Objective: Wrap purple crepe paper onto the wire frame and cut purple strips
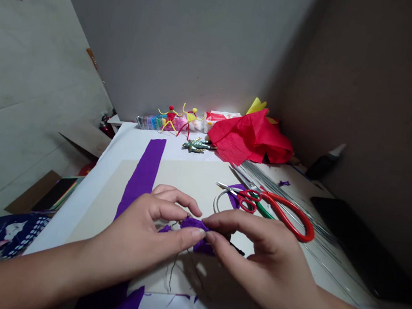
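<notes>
Purple crepe paper scrap (193, 223) sits pinched between both hands. Left hand (140, 232) grips it with thumb and fingers; right hand (256, 255) pinches its other side, fingertips almost meeting the left's. Red-handled scissors (278, 212) lie just ahead of right hand, across thin steel wires (286, 187). Purple crepe strip (143, 176) runs ahead from under left hand. Red crepe paper (251, 135) lies well ahead.

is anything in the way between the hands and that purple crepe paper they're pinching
Nothing visible stands in the way. The left hand and the right hand are both already pinching the purple crepe paper from either side. The red-handled scissors lie beyond the right hand, apart from it.
</notes>
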Motion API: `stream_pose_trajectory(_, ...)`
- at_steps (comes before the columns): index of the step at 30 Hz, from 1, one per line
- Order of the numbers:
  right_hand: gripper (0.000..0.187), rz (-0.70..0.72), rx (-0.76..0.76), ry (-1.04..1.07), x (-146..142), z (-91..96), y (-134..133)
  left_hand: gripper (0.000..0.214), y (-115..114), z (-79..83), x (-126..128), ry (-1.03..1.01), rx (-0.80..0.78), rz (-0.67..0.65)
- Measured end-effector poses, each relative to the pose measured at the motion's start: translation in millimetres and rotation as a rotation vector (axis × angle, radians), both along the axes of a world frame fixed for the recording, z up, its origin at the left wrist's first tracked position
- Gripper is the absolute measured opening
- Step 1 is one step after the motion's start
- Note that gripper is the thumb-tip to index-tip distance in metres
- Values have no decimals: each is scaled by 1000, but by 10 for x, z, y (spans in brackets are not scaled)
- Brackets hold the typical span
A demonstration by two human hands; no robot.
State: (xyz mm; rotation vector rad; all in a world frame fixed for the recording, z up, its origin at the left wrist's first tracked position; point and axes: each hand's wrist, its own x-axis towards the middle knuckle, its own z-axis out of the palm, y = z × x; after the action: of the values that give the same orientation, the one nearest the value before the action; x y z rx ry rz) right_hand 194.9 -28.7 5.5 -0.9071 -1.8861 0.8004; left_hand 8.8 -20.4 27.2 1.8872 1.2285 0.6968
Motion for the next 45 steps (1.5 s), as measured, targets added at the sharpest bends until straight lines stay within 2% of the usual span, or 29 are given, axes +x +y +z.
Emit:
stream_pose_trajectory(4, 17, 23, -40, 16, 1, 21, -20, 17, -18, 63, 13, 60, 28, 39)
stream_pose_trajectory(12, 16, 152, -196, 42, 22, 58, 29, 15, -52, 89, 4, 126, 207, 57)
stream_pose_trajectory(20, 13, 147, -215, 50, 29, 62, 35, 14, -70, 57, 16, 165, 361, 119)
stream_pose_trajectory(24, 13, 139, -198, 71, 25, 59, 18, 15, -76, 62, 21, 152, 381, 131)
stream_pose_trajectory(28, 12, 148, -250, 100, 29, 60, 17, 16, -78, 72, 24, 153, 409, 139)
stream_pose_trajectory(32, 11, 235, -411, 156, 71, 36, 75, 15, -110, 68, 22, 170, 512, 139)
stream_pose_trajectory(40, 18, 413, -842, 355, 81, -71, 195, 17, -194, 36, 44, 278, 754, 99)
stream_pose_trajectory(45, 23, 501, -927, 382, 72, -59, 181, 16, -240, 29, 34, 296, 855, 96)
